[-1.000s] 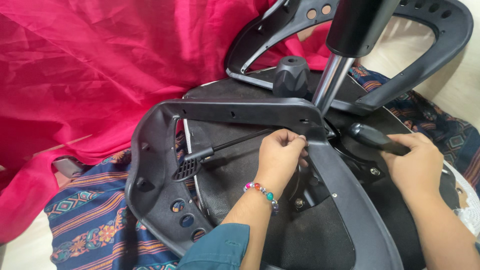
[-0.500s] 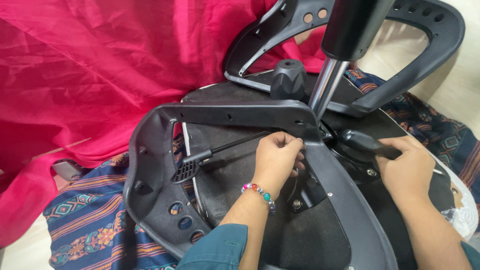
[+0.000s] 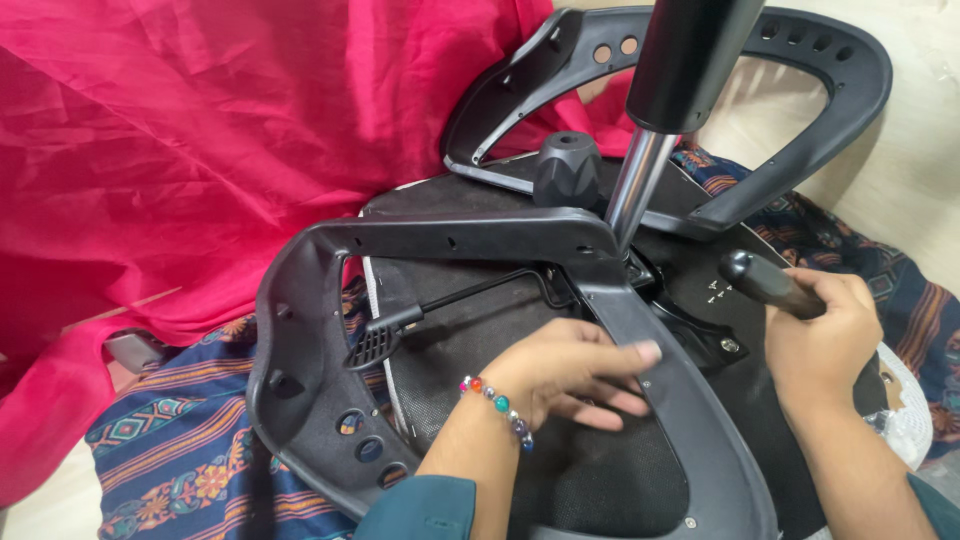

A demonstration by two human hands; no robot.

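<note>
An office chair lies upside down, its black seat underside facing me. My left hand, with a coloured bead bracelet on the wrist, rests flat and open against the near black armrest frame, fingers pointing right and holding nothing. My right hand is closed around a black lever handle at the seat mechanism. A chrome gas cylinder with a black sleeve rises from the middle. A thin black rod with a paddle end runs under the armrest.
A second black armrest frame sits at the back right, with a black round knob near the cylinder. Red cloth covers the left and back. Patterned blue fabric lies beneath the chair.
My left hand has let go of the spot near the rod's inner end, dropped lower and spread open. My right hand has kept its grip on the lever.
</note>
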